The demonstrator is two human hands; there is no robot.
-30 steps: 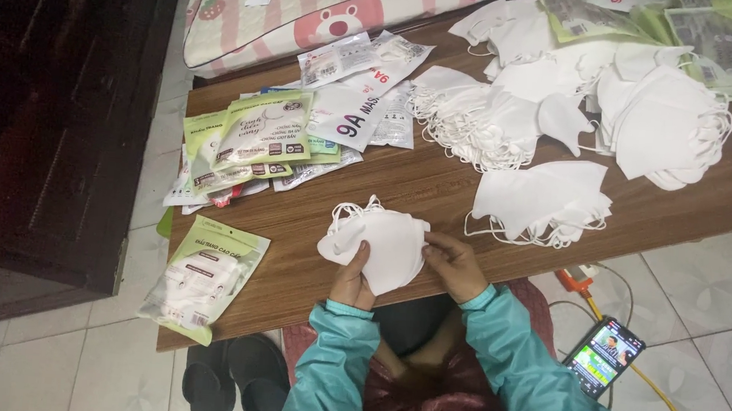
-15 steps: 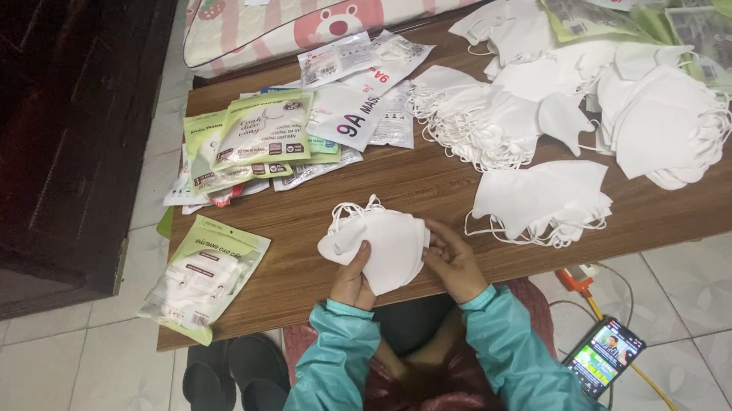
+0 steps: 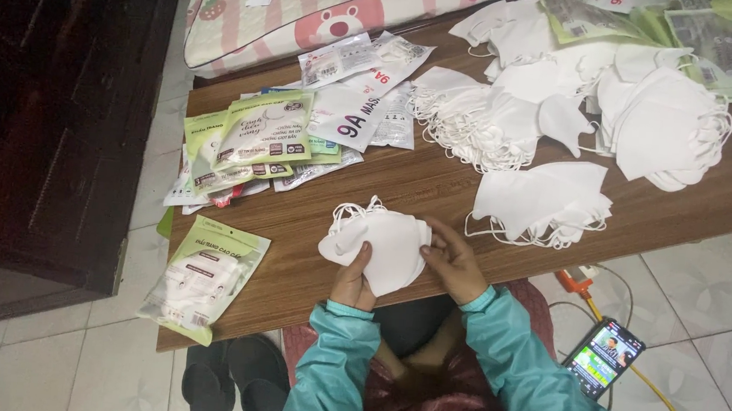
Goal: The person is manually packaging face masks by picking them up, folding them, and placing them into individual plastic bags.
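Note:
My left hand (image 3: 352, 280) and my right hand (image 3: 454, 260) both grip a small stack of white face masks (image 3: 380, 243) over the near edge of a low wooden table (image 3: 313, 227). The left thumb presses on the stack's front; the right fingers pinch its right side. Ear loops stick out at the stack's top left. Teal sleeves cover both my arms.
Another stack of white masks (image 3: 547, 199) lies to the right, with bigger heaps (image 3: 579, 100) behind. Green and clear mask packets (image 3: 259, 138) lie at left, and one filled packet (image 3: 202, 276) overhangs the near left edge. A lit phone (image 3: 604, 357) and orange cable lie on the tile floor.

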